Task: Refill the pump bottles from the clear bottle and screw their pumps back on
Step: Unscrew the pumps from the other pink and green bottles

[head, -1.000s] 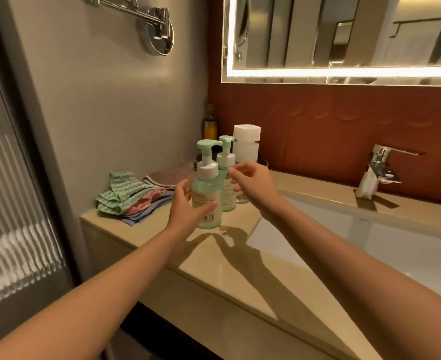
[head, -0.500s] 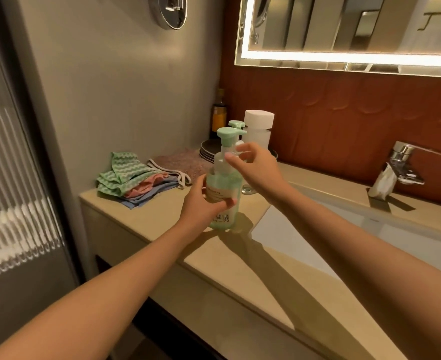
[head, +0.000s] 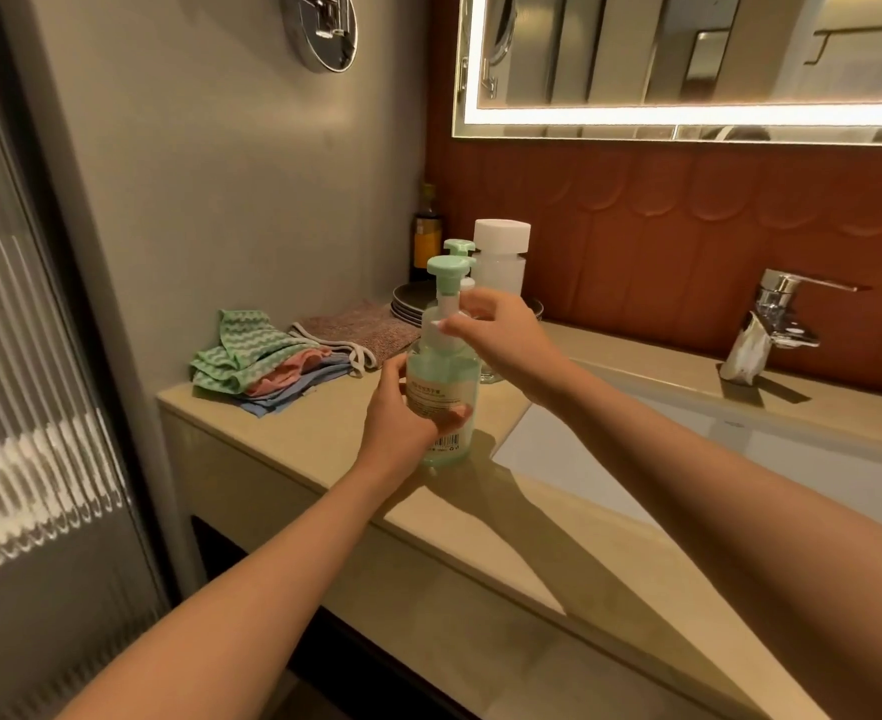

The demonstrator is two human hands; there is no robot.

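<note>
- Count: two pump bottles, one clear bottle (head: 501,262) with a white cap, two hands at work.
- Near pump bottle (head: 444,376): upright, long axis vertical, green pump head on top. Base looks set on the counter (head: 324,439), just left of the sink basin (head: 688,459). Spout direction: cannot tell.
- Second pump bottle (head: 458,247): directly behind the first, only its green pump head shows. The clear bottle stands just right of it, by the back wall.
- My left hand (head: 402,423): curled round the lower body of the near bottle, thumb across the label; forearm reaches in from lower left.
- My right hand (head: 501,335): fingertips pinch the white collar under the pump head, wrist raised; forearm comes in from lower right over the basin corner.
- Also noted: one pile of folded cloths (head: 262,361) at left, one stack of plates (head: 410,304), one faucet (head: 776,314).
</note>
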